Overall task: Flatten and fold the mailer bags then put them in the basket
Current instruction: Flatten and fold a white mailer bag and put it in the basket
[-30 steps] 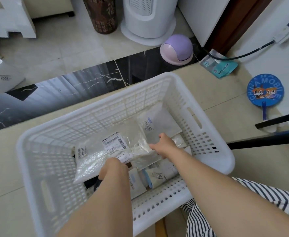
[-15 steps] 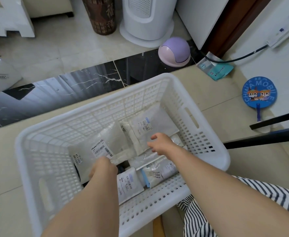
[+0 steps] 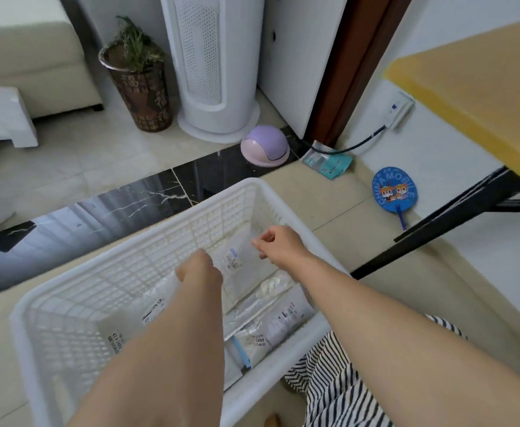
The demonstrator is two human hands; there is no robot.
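A white lattice basket (image 3: 114,272) stands on the floor in front of me. Several flattened mailer bags lie in it: a white one with a printed label (image 3: 237,266) at the far right, a clear one (image 3: 154,306) to the left, and more labelled ones (image 3: 283,322) along the near wall. My left hand (image 3: 198,269) hangs over the basket's middle with its fingers pointing down and hidden; the clear bag's edge reaches up to it. Over the right rim, my right hand (image 3: 280,245) hovers with loosely curled fingers that hold nothing.
A yellow-topped table (image 3: 474,87) with black legs (image 3: 437,229) stands close on the right. A blue hand fan (image 3: 395,189), a teal packet (image 3: 329,163) and a purple dome bin (image 3: 264,146) lie beyond the basket. A white tower fan (image 3: 215,72) and a plant pot (image 3: 141,87) stand behind.
Both hands have risen out of the basket. My right hand has left the bags and lifted over the rim. The clear bag has gone down among the others. The view has tilted up.
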